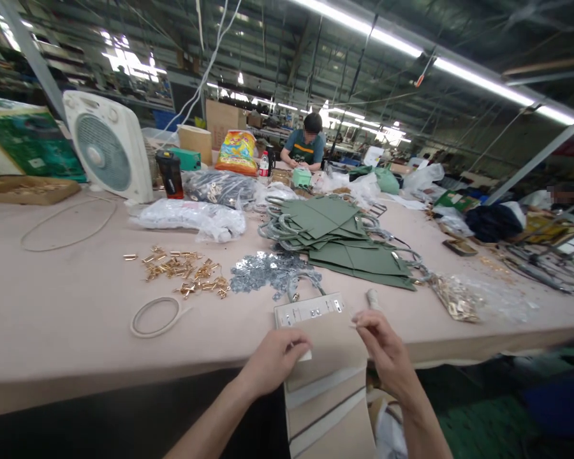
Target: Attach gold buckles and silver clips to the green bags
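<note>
Presently, beige panel gripped by left hand at bench's near edge; right hand fingers pinched shut above it. Positioning judged in hand; fine alignment needed.

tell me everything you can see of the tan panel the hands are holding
The flat tan panel looks like stiff fabric or leatherette. A white strip with small metal fittings runs along its far end, which lies on the pale pink table; the rest hangs over the near edge, crossed by paler bands with dark lines. The left hand grips its left edge and the right hand pinches its upper right edge.
</note>
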Available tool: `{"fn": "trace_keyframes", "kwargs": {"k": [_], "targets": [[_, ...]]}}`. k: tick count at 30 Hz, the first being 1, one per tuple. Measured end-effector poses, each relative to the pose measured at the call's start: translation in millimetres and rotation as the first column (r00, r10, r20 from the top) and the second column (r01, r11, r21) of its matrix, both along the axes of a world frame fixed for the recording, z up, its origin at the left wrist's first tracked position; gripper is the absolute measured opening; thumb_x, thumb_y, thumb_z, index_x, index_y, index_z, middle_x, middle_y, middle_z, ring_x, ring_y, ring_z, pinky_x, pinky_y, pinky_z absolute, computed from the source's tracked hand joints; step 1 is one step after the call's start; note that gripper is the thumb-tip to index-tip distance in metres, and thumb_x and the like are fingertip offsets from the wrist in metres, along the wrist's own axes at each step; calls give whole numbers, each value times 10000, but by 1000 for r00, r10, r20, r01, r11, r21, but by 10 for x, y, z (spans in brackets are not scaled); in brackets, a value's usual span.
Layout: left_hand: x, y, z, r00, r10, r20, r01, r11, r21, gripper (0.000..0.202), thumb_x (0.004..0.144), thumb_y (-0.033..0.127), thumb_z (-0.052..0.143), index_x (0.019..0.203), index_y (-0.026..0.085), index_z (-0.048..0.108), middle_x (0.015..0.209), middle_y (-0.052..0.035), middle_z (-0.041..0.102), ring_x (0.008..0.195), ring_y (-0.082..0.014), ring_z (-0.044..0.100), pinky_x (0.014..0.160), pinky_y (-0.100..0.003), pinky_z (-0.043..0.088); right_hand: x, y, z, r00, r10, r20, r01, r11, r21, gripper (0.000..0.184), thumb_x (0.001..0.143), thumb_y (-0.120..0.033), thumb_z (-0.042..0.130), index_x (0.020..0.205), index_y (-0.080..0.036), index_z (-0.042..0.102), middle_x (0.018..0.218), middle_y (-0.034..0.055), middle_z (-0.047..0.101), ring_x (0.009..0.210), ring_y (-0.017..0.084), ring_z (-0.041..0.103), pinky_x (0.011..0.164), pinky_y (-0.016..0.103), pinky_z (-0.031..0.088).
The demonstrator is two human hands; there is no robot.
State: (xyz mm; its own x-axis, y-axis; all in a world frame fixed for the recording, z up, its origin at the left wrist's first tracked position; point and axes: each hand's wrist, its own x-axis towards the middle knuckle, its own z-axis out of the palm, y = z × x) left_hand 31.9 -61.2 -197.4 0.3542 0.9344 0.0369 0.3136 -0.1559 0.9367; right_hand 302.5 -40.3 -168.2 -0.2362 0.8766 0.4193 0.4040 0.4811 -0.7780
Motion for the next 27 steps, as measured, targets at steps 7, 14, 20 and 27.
{"fn": "trace_keyframes", "kwargs": {"k": [7,14,20,27], "targets": [[153,104,-218,975,33,-220,-5,992,125,257,964,284,507,921,226,753,975,-60,768,946,-239,678,861,-317,471,237,929,-157,971,121,205,-76,974,-214,247,983,-425,561,925,-214,675,1240,109,621,1208,253,576,1068,412,450],[154,106,-222,979,69,-194,-51,994,97,259,967,308,507,902,229,745,947,-50,767,915,-234,680,817,-303,462,224,1165,-181,937,266,227,-203,942,-267,268,966,-445,594,858,-214,677,1153,95,660,1131,241,603,1063,401,453],[139,115,-215,985,81,-152,-69,995,78,251,958,300,520,879,219,744,949,-45,768,907,-228,680,797,-293,456,225,1252,-280,927,286,241,-222,940,-260,261,973,-433,587,859,-215,674,1088,86,670,1097,236,603,1047,387,456],[122,126,-190,987,83,-137,-76,996,52,260,950,300,516,866,208,744,923,-37,769,889,-218,680,771,-280,454,201,1246,-393,933,277,229,-220,944,-247,272,982,-446,590,871,-214,680,1082,87,657,1106,238,598,1061,399,446]]}}
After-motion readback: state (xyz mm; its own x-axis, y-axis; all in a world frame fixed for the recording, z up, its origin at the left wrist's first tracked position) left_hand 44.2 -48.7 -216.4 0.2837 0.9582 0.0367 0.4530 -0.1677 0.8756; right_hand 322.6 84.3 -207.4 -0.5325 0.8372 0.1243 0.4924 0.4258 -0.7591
